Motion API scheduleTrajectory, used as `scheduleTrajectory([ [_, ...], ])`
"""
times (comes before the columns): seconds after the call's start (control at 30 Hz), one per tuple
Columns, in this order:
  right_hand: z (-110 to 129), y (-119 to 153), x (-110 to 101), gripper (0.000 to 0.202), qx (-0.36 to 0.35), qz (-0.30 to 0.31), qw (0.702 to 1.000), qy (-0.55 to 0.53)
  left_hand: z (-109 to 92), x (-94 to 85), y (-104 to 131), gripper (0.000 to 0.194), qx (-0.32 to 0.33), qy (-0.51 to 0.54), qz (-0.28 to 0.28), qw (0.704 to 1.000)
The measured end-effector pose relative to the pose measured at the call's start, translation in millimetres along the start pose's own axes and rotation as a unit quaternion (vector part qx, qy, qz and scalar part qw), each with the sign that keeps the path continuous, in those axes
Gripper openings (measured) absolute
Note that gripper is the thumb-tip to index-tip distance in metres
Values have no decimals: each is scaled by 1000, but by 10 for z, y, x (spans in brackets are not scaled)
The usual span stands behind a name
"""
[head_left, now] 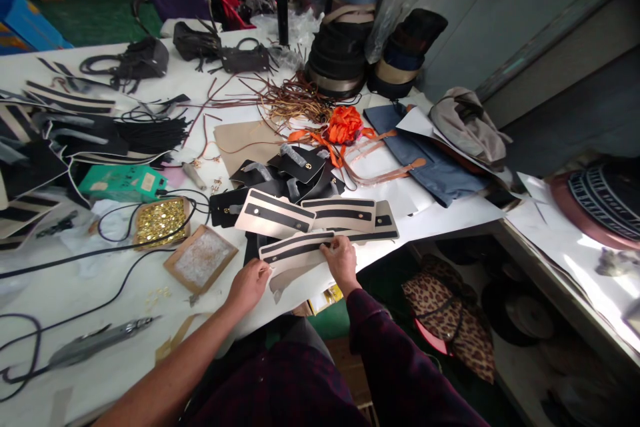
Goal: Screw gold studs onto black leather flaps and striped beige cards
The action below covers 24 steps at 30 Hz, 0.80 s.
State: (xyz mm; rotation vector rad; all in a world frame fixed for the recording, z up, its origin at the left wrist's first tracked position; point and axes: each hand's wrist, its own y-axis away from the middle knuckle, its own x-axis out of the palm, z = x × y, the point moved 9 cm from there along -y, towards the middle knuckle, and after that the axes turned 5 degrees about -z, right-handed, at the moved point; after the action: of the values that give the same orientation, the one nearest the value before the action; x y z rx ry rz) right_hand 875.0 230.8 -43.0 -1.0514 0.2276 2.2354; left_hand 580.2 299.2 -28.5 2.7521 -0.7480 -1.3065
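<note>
A beige panel with black stripes is held between my two hands at the table's front edge. My left hand pinches its lower left corner, and my right hand grips its right end with thumb and fingers. Just behind it lie similar striped panels, one at the left and one at the right, both with small metal studs. Black pieces with clear wrapping and gold fittings are heaped farther back.
Left of my hands are a box of clear bits, a box of gold parts and a grey corded tool. An orange ribbon bundle, blue material and black rolls stand behind. A leopard-print item is below right.
</note>
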Motion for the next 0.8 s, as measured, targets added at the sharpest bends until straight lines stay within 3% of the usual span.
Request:
scheduleTrajectory([
  [0.17,-39,20,-15,26,40,43,997,-57,-57,-100,-9,18,4,25,-22,999],
  [0.33,107,39,-261,19,10,3,997,-78,-126,-269,102,21,5,64,-43,997],
  [0.43,434,192,-461,20,-42,-32,995,-90,-111,-364,245,21,-10,86,-50,995],
  [0.47,596,280,-465,20,-62,-13,992,-111,-109,-382,297,22,-16,92,-48,995],
  [0.57,1173,634,-276,22,-123,133,967,-179,-158,-406,435,24,-21,110,-30,993],
  [0.63,1502,845,-174,20,-158,192,952,-176,-239,-413,499,24,-10,123,-17,992],
  [0.8,1893,1014,-120,9,-223,196,949,-106,-395,-448,569,21,17,129,-13,991],
])
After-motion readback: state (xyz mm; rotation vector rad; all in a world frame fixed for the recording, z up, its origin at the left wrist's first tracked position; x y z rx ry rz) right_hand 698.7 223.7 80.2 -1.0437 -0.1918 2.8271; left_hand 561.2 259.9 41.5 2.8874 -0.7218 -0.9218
